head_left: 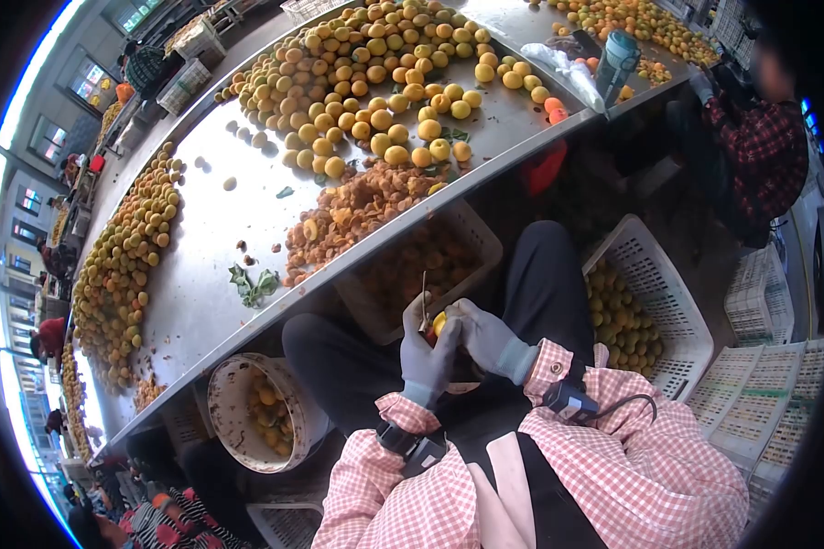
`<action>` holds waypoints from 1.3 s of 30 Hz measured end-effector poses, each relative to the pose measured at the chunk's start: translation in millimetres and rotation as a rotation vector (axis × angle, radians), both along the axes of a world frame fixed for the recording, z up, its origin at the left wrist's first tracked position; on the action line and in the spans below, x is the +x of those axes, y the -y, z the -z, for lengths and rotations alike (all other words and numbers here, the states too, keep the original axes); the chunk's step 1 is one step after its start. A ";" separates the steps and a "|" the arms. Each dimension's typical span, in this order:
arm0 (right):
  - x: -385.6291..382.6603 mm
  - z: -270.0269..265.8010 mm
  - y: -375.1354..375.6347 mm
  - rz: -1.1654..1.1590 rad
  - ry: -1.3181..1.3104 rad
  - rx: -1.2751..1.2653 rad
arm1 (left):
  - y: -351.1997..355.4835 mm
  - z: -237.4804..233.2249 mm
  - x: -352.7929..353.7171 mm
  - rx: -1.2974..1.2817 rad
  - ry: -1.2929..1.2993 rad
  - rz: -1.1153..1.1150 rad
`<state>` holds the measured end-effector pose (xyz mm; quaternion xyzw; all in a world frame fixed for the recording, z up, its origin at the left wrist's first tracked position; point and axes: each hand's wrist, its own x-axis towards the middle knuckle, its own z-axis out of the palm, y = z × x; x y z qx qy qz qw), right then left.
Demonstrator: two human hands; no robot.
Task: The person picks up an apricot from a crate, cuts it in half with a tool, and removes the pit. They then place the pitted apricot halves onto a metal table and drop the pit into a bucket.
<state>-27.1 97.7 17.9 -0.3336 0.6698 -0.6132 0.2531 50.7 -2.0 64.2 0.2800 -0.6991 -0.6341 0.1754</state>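
Note:
My left hand (428,360), in a grey glove, is closed around a thin metal tool (424,297) that points upward. A bit of red shows beside it, perhaps the handle. My right hand (491,339), gloved too, pinches a yellow apricot (439,323) right against the left fingers. Most of the fruit is hidden by the gloves. Both hands are over my lap, in front of a crate (485,233) of fruit pieces under the table edge. On the table above lies a heap of brown, wet-looking pieces (348,209).
A metal table (220,220) carries piles of apricots (357,64). A white bucket (220,403) with fruit stands at my left, a white crate (691,343) of greenish-yellow fruit at my right. A tumbler (619,59) stands on the table. A co-worker (755,137) sits at upper right.

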 end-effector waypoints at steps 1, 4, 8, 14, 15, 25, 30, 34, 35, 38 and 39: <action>0.9 -20.7 3.4 0.000 0.001 0.000 | 0.0 -3.0 1.5 -0.018 -0.027 -0.014; 6.6 -70.1 8.3 0.182 -0.210 0.251 | -4.2 -12.3 1.4 0.093 -0.202 -0.134; 10.7 -80.7 13.5 0.142 -0.111 0.039 | 2.7 -30.5 1.9 0.265 -0.182 -0.161; 3.2 -46.6 21.8 0.123 -0.035 -0.187 | 24.2 -29.2 1.0 0.662 -0.271 -0.065; -2.9 -47.5 24.8 0.087 0.081 -0.224 | 27.5 -29.4 -0.4 0.766 -0.247 -0.011; -54.8 -19.5 25.9 -0.009 0.463 0.058 | 41.0 -23.6 1.7 1.121 -0.274 0.091; -30.1 -58.4 18.5 -0.185 0.828 -0.244 | 37.9 -22.8 0.1 0.851 -0.168 0.059; -17.8 -59.0 14.9 -0.120 0.519 -0.185 | 25.7 -11.0 -7.1 0.663 -0.148 0.019; -17.2 -56.2 12.3 -0.119 0.519 -0.186 | 25.9 -12.9 -5.9 0.663 -0.148 0.020; -18.3 -59.3 -1.3 0.187 0.845 -0.175 | 29.0 -23.0 -1.5 0.600 -0.163 0.132; -26.1 -54.9 -11.5 0.190 0.843 -0.177 | 32.9 -26.4 0.7 0.600 -0.164 0.136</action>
